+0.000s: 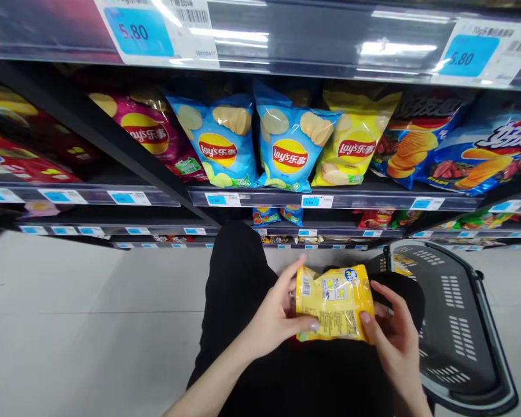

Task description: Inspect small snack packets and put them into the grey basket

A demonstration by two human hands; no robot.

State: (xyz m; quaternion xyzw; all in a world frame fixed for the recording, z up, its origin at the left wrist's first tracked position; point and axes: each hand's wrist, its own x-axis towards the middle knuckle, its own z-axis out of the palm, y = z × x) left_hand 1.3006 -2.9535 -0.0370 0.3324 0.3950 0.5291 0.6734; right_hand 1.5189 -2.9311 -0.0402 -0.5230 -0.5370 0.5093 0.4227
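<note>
A yellow snack bag (334, 304) lies between my two hands above my lap, its printed back with a barcode and small text turned up toward me. My left hand (275, 315) grips the bag's left end, thumb on the front and the other fingers behind it. On the right end, my right hand (393, 330) holds the bag with its thumb near the lower corner. The fingers behind the bag are partly hidden.
Ahead, a shelf (260, 198) carries blue chip bags (219, 139), a yellow chip bag (351, 139) and a magenta chip bag (145, 130). A dark shopping basket (447, 313) stands on the floor to my right, with a yellow packet (402, 264) inside. Price tags line the shelf edges.
</note>
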